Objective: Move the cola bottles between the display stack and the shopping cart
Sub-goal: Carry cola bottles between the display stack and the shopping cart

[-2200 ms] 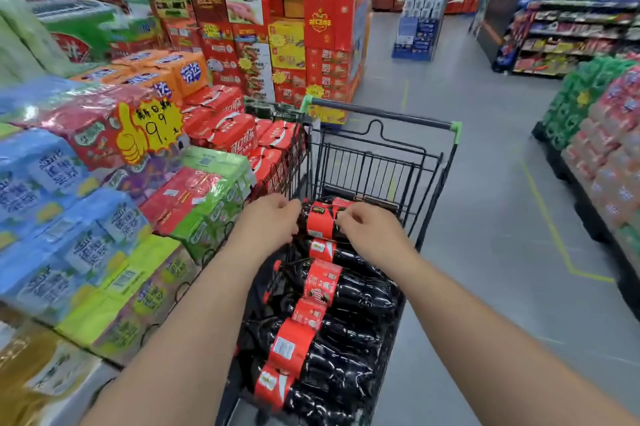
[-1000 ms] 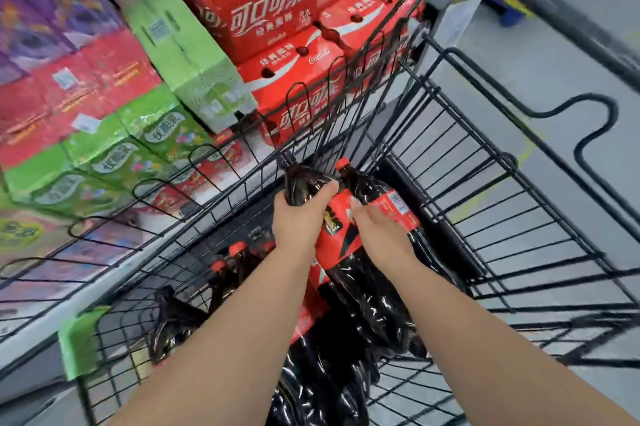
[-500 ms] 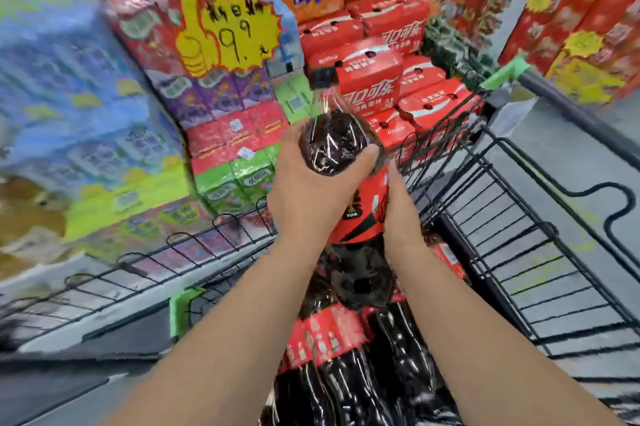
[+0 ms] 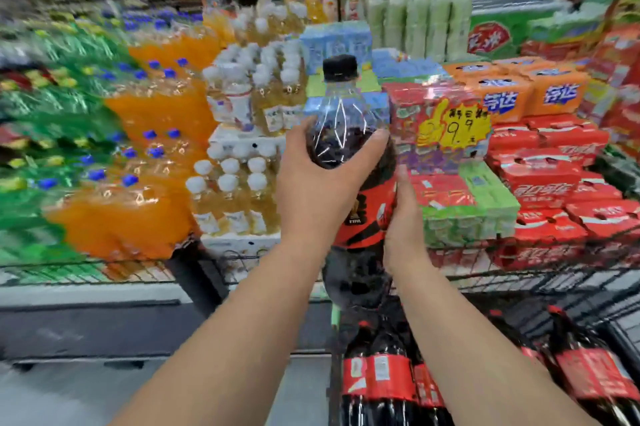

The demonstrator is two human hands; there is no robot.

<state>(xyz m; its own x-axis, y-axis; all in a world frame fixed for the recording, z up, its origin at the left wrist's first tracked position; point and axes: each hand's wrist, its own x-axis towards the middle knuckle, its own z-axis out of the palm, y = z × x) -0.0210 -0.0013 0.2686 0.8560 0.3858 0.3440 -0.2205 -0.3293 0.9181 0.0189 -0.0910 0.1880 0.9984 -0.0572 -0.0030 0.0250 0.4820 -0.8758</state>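
a cola bottle (image 4: 349,148) stands upright in mid-air at the centre of the frame, its black cap (image 4: 340,67) up and its red label (image 4: 369,214) low on the body. the left grip (image 4: 318,190) wraps the bottle's dark shoulder, with the thumb on the right of the curve and the fingers round the left. the right grip (image 4: 403,218) lies against the right side of the label. one finger points up along the bottle and the others pass behind it, so whether they curl round it cannot be told.

the bottle's base hangs above the near corner of the shopping cart (image 4: 554,282). its black wire wall crosses the right half of the frame. more cola bottles (image 4: 384,377) with red labels lie in the cart at lower centre and lower right.

behind the held bottle a yellow price sign (image 4: 453,131) sits on mixed drink packs. to its right, at middle right, are red cola cartons (image 4: 550,183), with orange cartons (image 4: 498,96) above them. left of the bottle stand packs of pale yellow drinks with white caps (image 4: 239,148). further left are orange and green packs (image 4: 138,155), badly blurred.
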